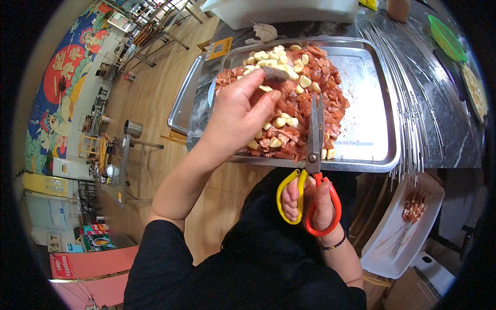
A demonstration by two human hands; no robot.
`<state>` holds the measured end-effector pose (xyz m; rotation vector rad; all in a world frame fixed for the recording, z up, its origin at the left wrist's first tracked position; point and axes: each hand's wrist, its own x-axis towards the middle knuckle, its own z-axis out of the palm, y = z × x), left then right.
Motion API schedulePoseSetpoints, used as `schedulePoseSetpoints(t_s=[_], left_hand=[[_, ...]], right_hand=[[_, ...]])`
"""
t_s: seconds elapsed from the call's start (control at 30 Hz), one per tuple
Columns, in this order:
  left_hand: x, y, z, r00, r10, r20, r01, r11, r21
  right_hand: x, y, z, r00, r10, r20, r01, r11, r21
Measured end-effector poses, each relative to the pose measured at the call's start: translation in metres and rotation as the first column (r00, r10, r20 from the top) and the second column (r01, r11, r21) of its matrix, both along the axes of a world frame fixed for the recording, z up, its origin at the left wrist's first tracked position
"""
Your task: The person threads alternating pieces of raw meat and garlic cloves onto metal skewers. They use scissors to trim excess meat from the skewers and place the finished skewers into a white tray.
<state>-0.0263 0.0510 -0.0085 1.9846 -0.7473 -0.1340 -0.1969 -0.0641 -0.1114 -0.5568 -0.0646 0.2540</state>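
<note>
A metal tray (378,166) bears a heap of raw cut meat (329,89) with peeled garlic cloves (271,58) on top. Over the heap's left part reaches my left hand (242,108), thumb and forefinger apart. At its fingertips is a dark, blurred piece (276,74); I cannot tell whether it is gripped. My right hand (319,201) grips a pair of scissors (313,157) with one yellow and one red handle. The scissors point away from me, blades slightly parted over the meat's near edge. Bare metal skewers (403,104) lie in a bundle right of the tray.
Behind the tray stands a white plastic tub (279,11). A green plastic basket (447,38) is at the far right. Below the table's right edge, a white bin (378,252) holds skewers threaded with pieces (414,210). Another metal tray (182,104) sits lower left of the table.
</note>
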Motion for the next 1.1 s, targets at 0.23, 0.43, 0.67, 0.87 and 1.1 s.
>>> schedulePoseSetpoints(t_s=[0.23, 0.43, 0.67, 0.87, 1.1], left_hand=[[-0.006, -0.016, 0.009, 0.713, -0.241, -0.658, -0.058, 0.916, -0.398], [0.028, -0.011, 0.006, 0.983, -0.058, -0.175, 0.015, 0.970, -0.242], [0.054, 0.007, 0.001, 0.536, -0.165, 0.828, -0.075, 0.967, 0.241], [0.046, 0.055, 0.008, 0.643, -0.112, 0.758, -0.212, 0.925, 0.316], [-0.009, 0.092, -0.010, 0.912, -0.139, 0.385, -0.163, 0.738, 0.655]], right_hand=[[0.014, 0.006, 0.014, 0.972, 0.226, 0.066, -0.235, 0.942, 0.238], [-0.011, 0.013, -0.010, 0.972, 0.169, 0.161, -0.180, 0.982, 0.055], [-0.028, 0.009, -0.015, 0.996, 0.079, -0.042, -0.086, 0.975, -0.205], [-0.030, 0.012, -0.020, 0.994, 0.102, -0.041, -0.109, 0.954, -0.278], [-0.036, 0.016, -0.021, 0.994, 0.092, -0.059, -0.108, 0.915, -0.388]])
